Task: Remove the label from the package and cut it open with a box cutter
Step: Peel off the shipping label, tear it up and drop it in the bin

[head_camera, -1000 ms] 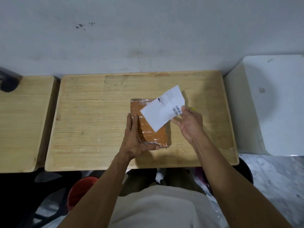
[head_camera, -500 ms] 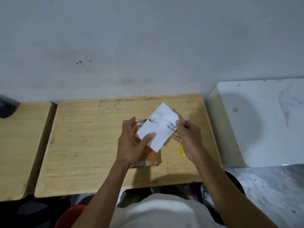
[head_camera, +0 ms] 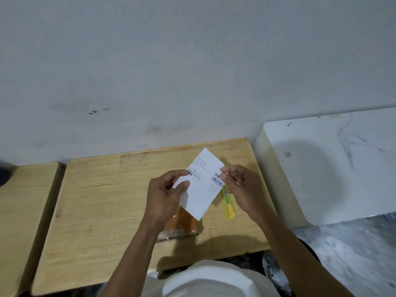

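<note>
Since the earlier frame, the white rectangular paper label [head_camera: 203, 185] printed with barcodes has been lifted clear of the orange plastic-wrapped package [head_camera: 182, 224], and the left hand [head_camera: 165, 196], which had been resting on the package, has been brought up to the label. The label is now held in the air between both hands: its left edge is pinched by the thumb and fingers of the left hand, and its right edge, beside the barcodes, is pinched by the curled fingertips of the right hand [head_camera: 242, 189]. The package is left lying flat and unheld on the pale wooden worktop [head_camera: 96, 211], partly hidden beneath the label and the left forearm. A yellow-green box cutter [head_camera: 228, 207] lies on the worktop just beside the package, on its right, partly covered by the right hand; whether its blade is out cannot be told. A second wooden surface [head_camera: 23, 211] stands at the left, a white marbled stone block [head_camera: 334, 163] at the right, and a grey wall [head_camera: 192, 61] behind. The label-removal step is judged to be finished, with the cutting not yet begun. For the next move, the label would need to be set aside, the box cutter taken up, presumably by the right hand, and the package steadied with the other hand.
</note>
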A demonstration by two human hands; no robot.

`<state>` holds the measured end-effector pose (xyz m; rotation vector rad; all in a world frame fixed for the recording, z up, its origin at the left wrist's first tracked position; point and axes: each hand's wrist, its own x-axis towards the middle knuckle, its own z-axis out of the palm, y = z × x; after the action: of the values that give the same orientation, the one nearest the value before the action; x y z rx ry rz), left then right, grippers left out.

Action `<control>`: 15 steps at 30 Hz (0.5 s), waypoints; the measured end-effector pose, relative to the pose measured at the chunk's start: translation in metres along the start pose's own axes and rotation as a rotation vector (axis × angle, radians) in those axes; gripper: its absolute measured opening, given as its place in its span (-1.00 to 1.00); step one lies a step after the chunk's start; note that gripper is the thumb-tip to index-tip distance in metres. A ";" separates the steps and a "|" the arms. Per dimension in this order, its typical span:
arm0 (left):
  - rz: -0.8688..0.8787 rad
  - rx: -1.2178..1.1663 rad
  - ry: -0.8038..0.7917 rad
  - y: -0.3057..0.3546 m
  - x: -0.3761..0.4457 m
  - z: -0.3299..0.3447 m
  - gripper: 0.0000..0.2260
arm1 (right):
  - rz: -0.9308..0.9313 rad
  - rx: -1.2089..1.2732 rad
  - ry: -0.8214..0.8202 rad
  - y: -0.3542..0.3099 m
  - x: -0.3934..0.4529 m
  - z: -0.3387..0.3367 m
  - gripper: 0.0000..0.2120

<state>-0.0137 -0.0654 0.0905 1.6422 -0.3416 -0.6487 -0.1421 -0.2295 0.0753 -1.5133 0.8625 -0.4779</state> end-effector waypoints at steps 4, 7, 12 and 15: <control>-0.052 0.041 -0.006 0.004 0.001 0.000 -0.82 | 0.013 -0.088 -0.080 -0.002 0.001 -0.003 -0.86; -0.076 0.060 0.019 0.007 0.000 -0.001 -0.83 | 0.023 -0.015 -0.103 -0.006 0.002 -0.007 -0.85; -0.037 0.174 0.024 0.008 -0.004 -0.001 -0.85 | -0.021 -0.130 -0.191 -0.008 0.000 -0.013 -0.79; 0.036 0.320 0.063 0.004 -0.003 -0.001 -0.86 | -0.083 -0.260 -0.200 -0.012 0.000 -0.013 -0.77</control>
<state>-0.0146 -0.0636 0.0953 1.9516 -0.4454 -0.5331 -0.1485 -0.2390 0.0892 -1.8070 0.7278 -0.2751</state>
